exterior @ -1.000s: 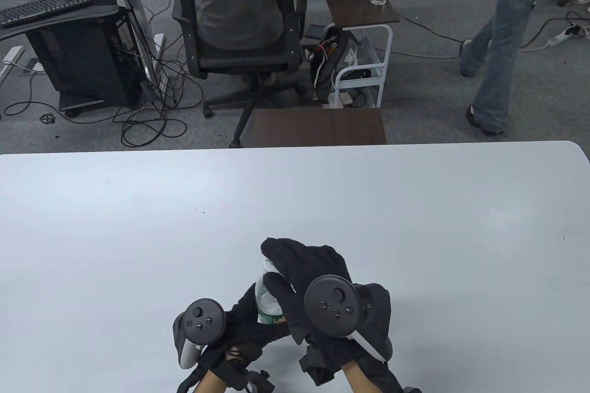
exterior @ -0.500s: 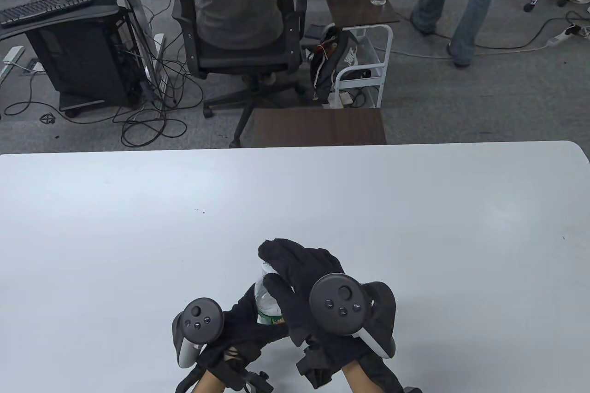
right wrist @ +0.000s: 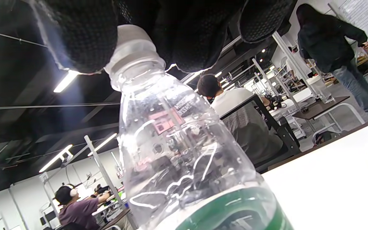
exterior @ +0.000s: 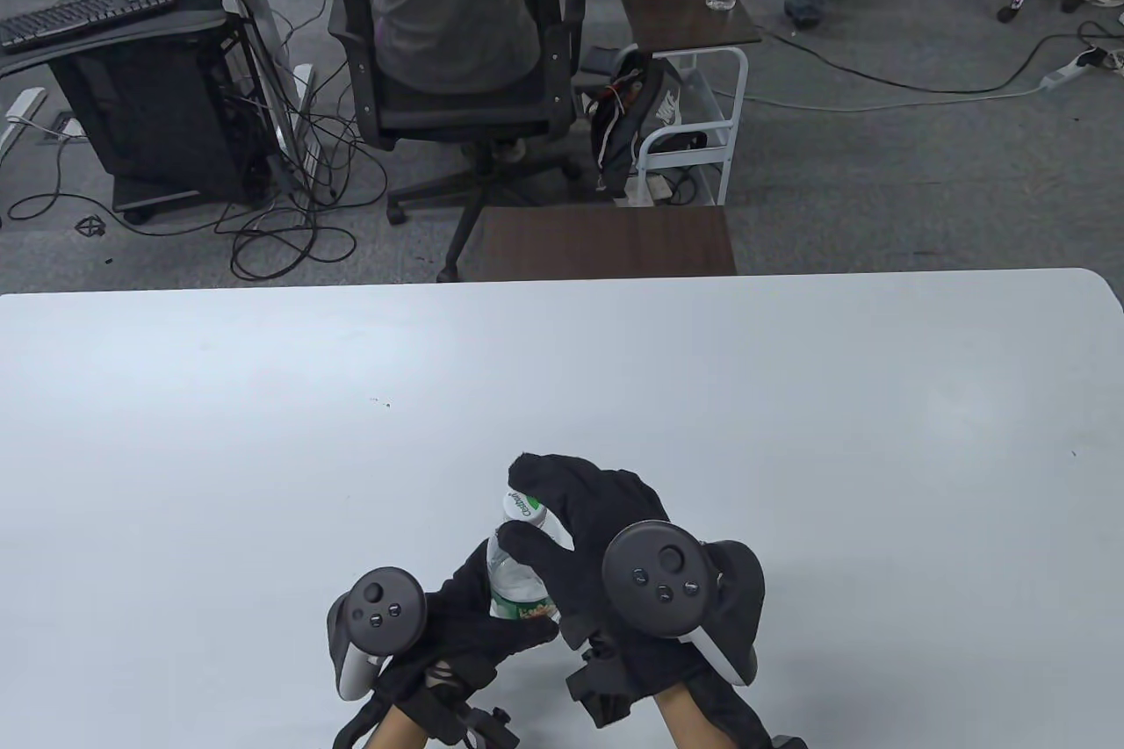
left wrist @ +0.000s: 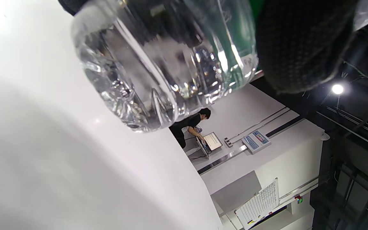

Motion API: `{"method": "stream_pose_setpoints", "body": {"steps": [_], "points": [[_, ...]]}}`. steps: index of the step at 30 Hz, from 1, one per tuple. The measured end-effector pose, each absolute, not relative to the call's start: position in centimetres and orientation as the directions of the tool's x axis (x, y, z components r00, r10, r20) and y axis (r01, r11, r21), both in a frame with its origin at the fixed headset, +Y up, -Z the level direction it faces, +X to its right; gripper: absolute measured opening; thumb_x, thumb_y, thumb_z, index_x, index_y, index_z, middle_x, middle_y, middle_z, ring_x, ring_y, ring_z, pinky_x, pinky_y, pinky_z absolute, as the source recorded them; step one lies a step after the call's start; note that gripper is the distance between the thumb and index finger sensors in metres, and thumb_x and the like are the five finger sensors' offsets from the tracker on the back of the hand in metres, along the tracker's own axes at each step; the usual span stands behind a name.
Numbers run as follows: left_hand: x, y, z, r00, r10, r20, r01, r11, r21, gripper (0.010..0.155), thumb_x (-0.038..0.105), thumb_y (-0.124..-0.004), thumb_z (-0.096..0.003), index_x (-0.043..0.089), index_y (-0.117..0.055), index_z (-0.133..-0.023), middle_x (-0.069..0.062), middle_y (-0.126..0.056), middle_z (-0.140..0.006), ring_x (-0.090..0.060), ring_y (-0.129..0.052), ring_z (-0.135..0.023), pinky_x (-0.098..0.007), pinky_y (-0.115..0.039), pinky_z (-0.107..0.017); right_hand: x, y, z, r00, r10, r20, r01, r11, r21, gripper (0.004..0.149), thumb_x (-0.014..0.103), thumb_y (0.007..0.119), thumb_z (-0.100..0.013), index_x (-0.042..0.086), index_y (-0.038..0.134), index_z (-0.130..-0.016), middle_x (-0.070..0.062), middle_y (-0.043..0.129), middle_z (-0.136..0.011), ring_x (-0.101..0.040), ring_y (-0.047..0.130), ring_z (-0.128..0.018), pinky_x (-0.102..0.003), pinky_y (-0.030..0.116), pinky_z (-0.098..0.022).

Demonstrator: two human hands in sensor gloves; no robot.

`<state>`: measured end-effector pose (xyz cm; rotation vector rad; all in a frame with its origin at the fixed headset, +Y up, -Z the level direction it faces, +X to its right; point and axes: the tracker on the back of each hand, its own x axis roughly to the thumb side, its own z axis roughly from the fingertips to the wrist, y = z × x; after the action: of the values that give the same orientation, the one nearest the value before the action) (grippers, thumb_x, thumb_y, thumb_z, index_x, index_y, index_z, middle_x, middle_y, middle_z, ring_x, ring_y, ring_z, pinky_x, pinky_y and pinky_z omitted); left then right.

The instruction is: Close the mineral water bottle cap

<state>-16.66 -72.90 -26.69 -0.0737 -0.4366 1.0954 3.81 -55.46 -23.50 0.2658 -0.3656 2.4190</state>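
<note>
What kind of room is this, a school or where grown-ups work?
Probably an office or lab where grown-ups work. Beyond the white table stand a mesh office chair, a keyboard on a computer stand, and cables trailing over the grey carpet.

Each hand, left hand (exterior: 457, 617) and right hand (exterior: 606, 538), wears a black knit glove. A dark round tracker (exterior: 665, 580) with buttons sits on its back. Bare skin shows at the wrists.
</note>
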Motion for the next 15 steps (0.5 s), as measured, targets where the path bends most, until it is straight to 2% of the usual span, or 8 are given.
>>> {"method": "stream_pose_setpoints", "body": {"steps": [5, 9, 11, 15], "points": [[-16.68, -72.92, -26.69, 0.383, 0.873, 0.303, -0.843, 0.464, -0.272, 0.093, 0.046, -0.098, -0.0436, 0.017, -0.044, -0.113, -0.019, -0.058, -0.111, -0.053, -0.069, -0.099, -0.068, -0.055, -0.069, 3.84, -55.62, -23.64, -0.757, 0.592, 0.275, -0.647, -0.739, -0.190, 0.061, 0.063, 0.083, -0.044, 0.044, 0.068, -0.100, 0.011, 0.078, -0.103, -0.013, 0.086, -0.088, -0.051, 0.059, -0.081], [-16.72, -72.89, -26.68, 0.376, 0.877, 0.300, -0.848, 0.456, -0.270, 0.092, 0.046, -0.098, -0.0437, 0.017, -0.044, -0.113, -0.020, -0.058, -0.111, -0.053, -0.069, -0.099, -0.068, -0.055, -0.069, 4.27, -55.76, -23.62, -0.721, 0.623, 0.303, -0.684, -0.710, -0.170, 0.059, 0.069, 0.068, -0.050, 0.044, 0.065, -0.103, 0.009, 0.072, -0.110, -0.017, 0.082, -0.094, -0.052, 0.059, -0.081], [-16.70, -72.87, -26.67, 0.372, 0.879, 0.298, -0.849, 0.452, -0.273, 0.093, 0.046, -0.098, -0.0438, 0.017, -0.044, -0.113, -0.020, -0.058, -0.111, -0.053, -0.069, -0.099, -0.068, -0.055, -0.069, 4.54, -55.81, -23.70, -0.684, 0.658, 0.315, -0.720, -0.679, -0.144, 0.059, 0.066, 0.065, -0.052, 0.045, 0.058, -0.107, 0.010, 0.065, -0.115, -0.019, 0.079, -0.099, -0.052, 0.057, -0.082], [-16.65, -72.91, -26.69, 0.379, 0.875, 0.300, -0.844, 0.460, -0.275, 0.092, 0.046, -0.098, -0.0438, 0.017, -0.044, -0.113, -0.020, -0.058, -0.111, -0.053, -0.069, -0.099, -0.068, -0.055, -0.069, 4.67, -55.98, -24.06, -0.627, 0.686, 0.369, -0.741, -0.671, -0.014, 0.057, 0.055, 0.068, -0.055, 0.046, 0.055, -0.110, 0.012, 0.058, -0.121, -0.022, 0.069, -0.111, -0.057, 0.052, -0.084]]}}
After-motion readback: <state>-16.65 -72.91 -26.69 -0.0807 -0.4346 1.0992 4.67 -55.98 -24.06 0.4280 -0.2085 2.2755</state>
